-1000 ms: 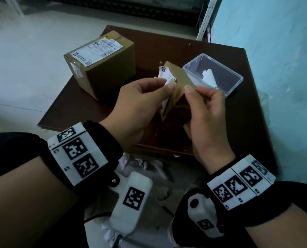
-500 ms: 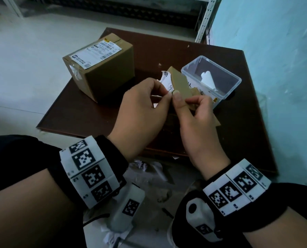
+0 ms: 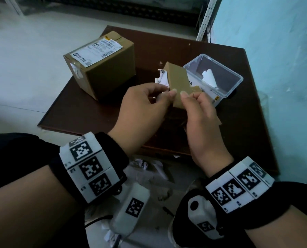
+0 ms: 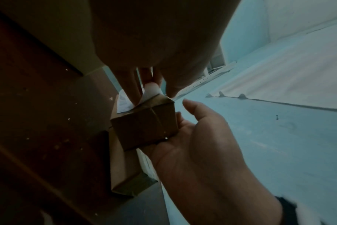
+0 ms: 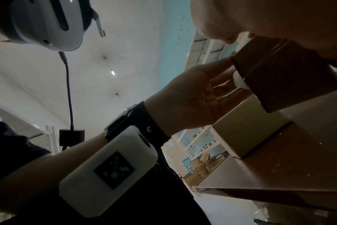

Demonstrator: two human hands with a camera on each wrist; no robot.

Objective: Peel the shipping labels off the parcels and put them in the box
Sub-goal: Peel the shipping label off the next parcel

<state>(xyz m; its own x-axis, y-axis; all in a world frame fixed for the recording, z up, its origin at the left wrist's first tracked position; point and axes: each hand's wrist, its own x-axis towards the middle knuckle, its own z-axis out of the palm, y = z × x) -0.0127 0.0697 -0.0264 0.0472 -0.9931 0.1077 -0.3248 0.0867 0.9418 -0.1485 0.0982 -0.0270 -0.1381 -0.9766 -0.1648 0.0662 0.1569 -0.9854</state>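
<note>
A small brown parcel (image 3: pixel 177 81) is held above the table, its white shipping label (image 3: pixel 160 80) partly lifted off the left side. My left hand (image 3: pixel 168 91) pinches the loose label (image 4: pixel 150 91) at the parcel's edge. My right hand (image 3: pixel 190 97) grips the small parcel (image 4: pixel 144 121) from the right and below. A larger parcel (image 3: pixel 102 68) stands at the back left with its label (image 3: pixel 97 49) flat on top. The clear plastic box (image 3: pixel 236 77) at the back right holds a rolled white label (image 3: pixel 210 77).
The dark brown table (image 3: pixel 95 111) is low, with its near edge under my wrists. Crumpled paper scraps (image 3: pixel 145 165) lie on the floor in front of it. A light blue wall (image 3: pixel 274 59) runs close along the right side.
My two hands have drawn closer together on the small parcel, which now tilts flatter toward the clear box. The left fingers have shifted along the label's edge.
</note>
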